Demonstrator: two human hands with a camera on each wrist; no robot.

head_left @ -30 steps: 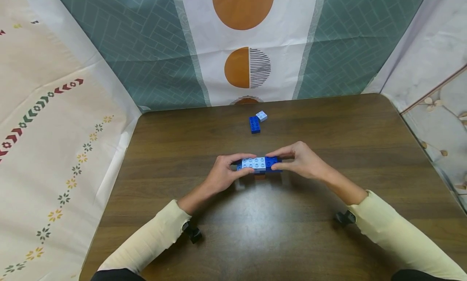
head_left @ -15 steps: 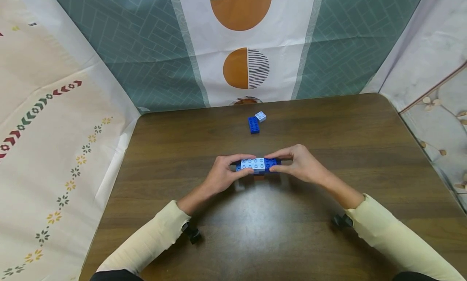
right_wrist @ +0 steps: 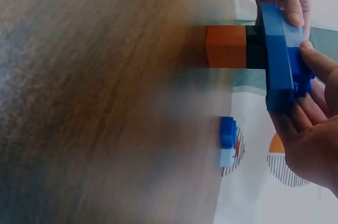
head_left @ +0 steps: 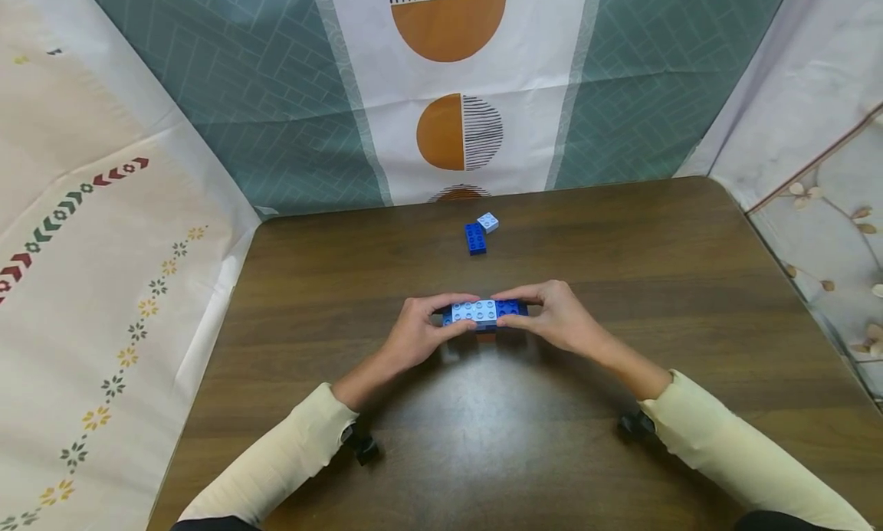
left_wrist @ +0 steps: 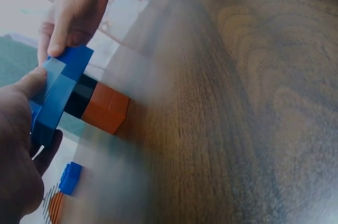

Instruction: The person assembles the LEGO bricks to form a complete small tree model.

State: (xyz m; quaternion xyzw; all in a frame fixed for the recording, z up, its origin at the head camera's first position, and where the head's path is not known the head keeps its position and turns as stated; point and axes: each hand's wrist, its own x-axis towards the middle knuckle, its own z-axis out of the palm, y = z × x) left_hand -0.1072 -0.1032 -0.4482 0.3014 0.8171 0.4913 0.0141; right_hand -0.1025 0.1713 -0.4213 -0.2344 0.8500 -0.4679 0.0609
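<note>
A stack of toy building bricks stands upright on the table between both hands. In the right wrist view its base is orange bricks [right_wrist: 226, 47], with dark bricks [right_wrist: 255, 47] above and a wider blue layer [right_wrist: 279, 55] over those. A light blue building brick [head_left: 474, 310] and a dark blue building brick [head_left: 509, 308] lie side by side on top. My left hand [head_left: 417, 332] pinches the light blue one, thumb in front and fingers behind. From the other side, my right hand [head_left: 562, 316] pinches the dark blue one, its fingertips near the seam between the two.
Farther back on the brown wooden table [head_left: 331, 263] lie a loose dark blue brick [head_left: 475, 239] and a smaller pale brick [head_left: 487, 223], close together. Patterned cloths [head_left: 290, 132] hang behind the table and on both sides.
My right hand has slid a little to the left along the dark blue brick, toward the light blue one. The left hand keeps its hold. The head view has shifted slightly.
</note>
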